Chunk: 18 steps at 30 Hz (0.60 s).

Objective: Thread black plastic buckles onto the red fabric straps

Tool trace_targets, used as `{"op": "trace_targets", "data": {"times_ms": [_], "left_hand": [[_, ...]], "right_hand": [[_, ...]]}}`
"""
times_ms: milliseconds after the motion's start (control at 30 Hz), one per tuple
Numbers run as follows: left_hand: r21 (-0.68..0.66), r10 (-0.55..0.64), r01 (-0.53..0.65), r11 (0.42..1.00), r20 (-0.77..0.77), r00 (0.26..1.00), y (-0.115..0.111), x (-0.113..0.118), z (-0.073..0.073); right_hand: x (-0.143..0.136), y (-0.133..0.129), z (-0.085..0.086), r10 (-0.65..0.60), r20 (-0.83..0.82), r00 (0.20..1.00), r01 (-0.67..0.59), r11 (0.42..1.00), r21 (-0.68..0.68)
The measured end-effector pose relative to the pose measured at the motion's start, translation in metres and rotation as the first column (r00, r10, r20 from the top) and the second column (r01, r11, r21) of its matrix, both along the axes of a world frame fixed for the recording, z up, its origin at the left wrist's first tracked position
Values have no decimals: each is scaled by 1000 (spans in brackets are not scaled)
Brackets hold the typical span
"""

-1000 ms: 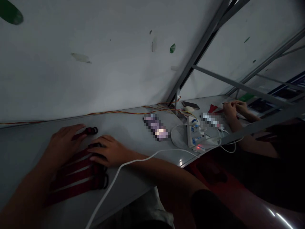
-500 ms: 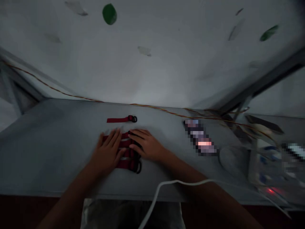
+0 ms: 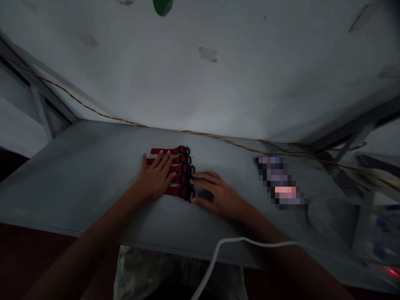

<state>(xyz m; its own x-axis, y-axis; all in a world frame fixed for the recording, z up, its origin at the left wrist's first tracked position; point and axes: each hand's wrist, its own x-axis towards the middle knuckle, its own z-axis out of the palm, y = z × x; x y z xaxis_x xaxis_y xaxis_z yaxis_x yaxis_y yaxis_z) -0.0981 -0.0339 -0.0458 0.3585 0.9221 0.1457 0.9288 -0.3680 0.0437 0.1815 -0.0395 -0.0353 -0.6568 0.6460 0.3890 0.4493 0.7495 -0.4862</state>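
Several red straps (image 3: 177,168) with black buckles lie side by side in a close stack of rows on the grey table (image 3: 103,166). My left hand (image 3: 153,178) rests flat across their left parts, fingers spread. Just right of the black buckles (image 3: 186,179), my right hand (image 3: 218,193) has its fingers apart and curved, the fingertips at the buckle ends. Neither hand grips anything. Parts of the straps are hidden under my left hand.
A blurred-out phone-like object (image 3: 281,183) lies to the right. Beyond it are a round transparent item and a clear container (image 3: 378,233). Twisted wires (image 3: 218,136) run along the wall's foot; a white cable (image 3: 215,254) crosses over my right forearm.
The separate far strap now lies close against the others. My right hand has moved off the buckles to their right side. The whole view has shifted and tilted slightly.
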Motion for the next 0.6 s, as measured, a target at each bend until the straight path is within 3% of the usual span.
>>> {"op": "trace_targets", "data": {"times_ms": [100, 200, 300, 400, 500, 600], "left_hand": [[27, -13, 13, 1000, 24, 1000, 11, -5, -1], [163, -46, 32, 986, 80, 996, 8, -1, 7], [252, -111, 63, 966, 182, 977, -12, 7, 19], [123, -165, 137, 983, 260, 951, -42, 12, 24], [84, -167, 149, 985, 272, 948, -66, 14, 19], [114, -169, 140, 984, 313, 935, -77, 15, 11]], "right_hand": [[-5, 1, -1, 14, -2, 1000, -14, 1000, -4], [-9, 3, -1, -3, -81, 997, 4, 1000, 15], [-13, 0, -1, -23, -150, 988, 27, 999, 25], [-19, -6, -1, 2, -115, 993, 0, 1000, 18], [-25, -11, -1, 13, -50, 999, -12, 1000, 26], [-28, -15, 1, 31, -17, 999, -31, 999, -13]]}}
